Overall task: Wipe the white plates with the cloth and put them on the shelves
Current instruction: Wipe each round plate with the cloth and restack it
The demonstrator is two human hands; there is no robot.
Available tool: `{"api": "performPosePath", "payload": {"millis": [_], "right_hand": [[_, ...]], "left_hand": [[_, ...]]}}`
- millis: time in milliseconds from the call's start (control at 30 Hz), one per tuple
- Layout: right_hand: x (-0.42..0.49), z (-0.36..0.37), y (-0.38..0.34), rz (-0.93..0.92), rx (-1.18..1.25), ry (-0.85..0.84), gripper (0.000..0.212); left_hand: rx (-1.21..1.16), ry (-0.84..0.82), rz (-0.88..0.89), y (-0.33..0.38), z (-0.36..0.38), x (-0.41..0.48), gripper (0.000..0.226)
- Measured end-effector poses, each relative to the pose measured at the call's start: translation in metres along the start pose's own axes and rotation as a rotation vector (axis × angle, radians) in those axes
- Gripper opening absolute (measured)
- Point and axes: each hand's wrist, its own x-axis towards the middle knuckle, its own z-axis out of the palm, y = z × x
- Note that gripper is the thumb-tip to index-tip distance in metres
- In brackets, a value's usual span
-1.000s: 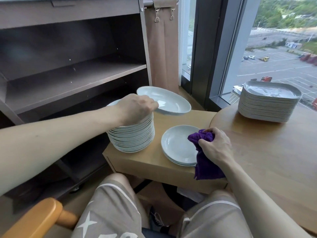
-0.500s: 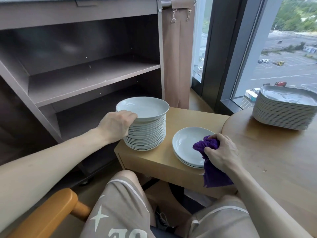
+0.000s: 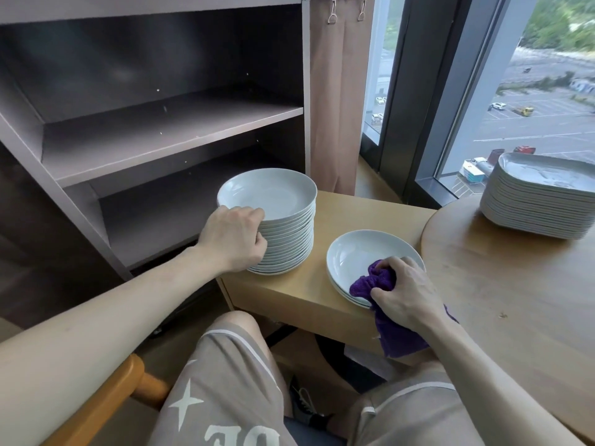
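Right now the left hand (image 3: 235,239) is on the near-left side of the tall stack of round white plates (image 3: 286,239), at the left end of the small wooden bench (image 3: 351,210). Its fingers (image 3: 259,244) are curled against the stacked rims, from the top plate (image 3: 267,191) down over several below; the thumb is hidden, so I cannot tell which plates they actually clamp. The top plate sits flat and centred on the stack. The right hand (image 3: 405,294) grips the purple cloth (image 3: 370,284): its fingers are closed round a bunched wad that pokes out ahead of the knuckles. The wad is pressed into the near-right part of the short stack of round plates (image 3: 354,255), just right of the tall stack and not touching it. The cloth's loose end hangs below the wrist, over the bench's front edge. The dark shelving unit (image 3: 161,130) stands directly left of and behind the bench, with the tall stack close to its lower shelf opening. The round wooden bench (image 3: 502,284) on the right carries a stack of squarish white plates (image 3: 541,207), well apart from both hands. Also in view are a brown curtain (image 3: 335,107), the window (image 3: 547,107), a wooden chair arm (image 3: 96,403) and beige shorts (image 3: 225,381).
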Motion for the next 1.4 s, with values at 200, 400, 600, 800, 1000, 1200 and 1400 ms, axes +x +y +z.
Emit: {"api": "performPosePath", "payload": {"millis": [200,400,600,800,1000,1200,1400], "right_hand": [[0.006,0.0,0.009,-0.003,0.007,0.017,0.042],[0.008,0.0,0.01,0.049,0.018,0.063,0.043],[0.004,0.01,0.009,-0.006,-0.379,-0.085,0.053],[0.006,0.004,0.012,-0.053,-0.305,-0.145,0.051],[0.009,0.008,0.009,-0.104,-0.284,-0.164,0.048],[0.047,0.03,-0.017,-0.155,-0.084,-0.277,0.034],[0.077,0.054,-0.023,-0.192,-0.153,-0.174,0.04]], "left_hand": [[-0.205,0.259,0.239,0.053,0.029,-0.023,0.055],[-0.465,-0.188,0.173,0.116,0.089,-0.031,0.06],[-0.767,-0.312,-0.017,0.127,0.13,-0.014,0.087],[-0.816,-0.344,-0.031,0.121,0.153,-0.005,0.097],[-0.798,-0.284,-0.013,0.123,0.168,-0.009,0.097],[-0.782,-0.306,0.025,0.121,0.166,-0.009,0.089],[-0.773,-0.257,0.023,0.125,0.167,-0.008,0.087]]}}
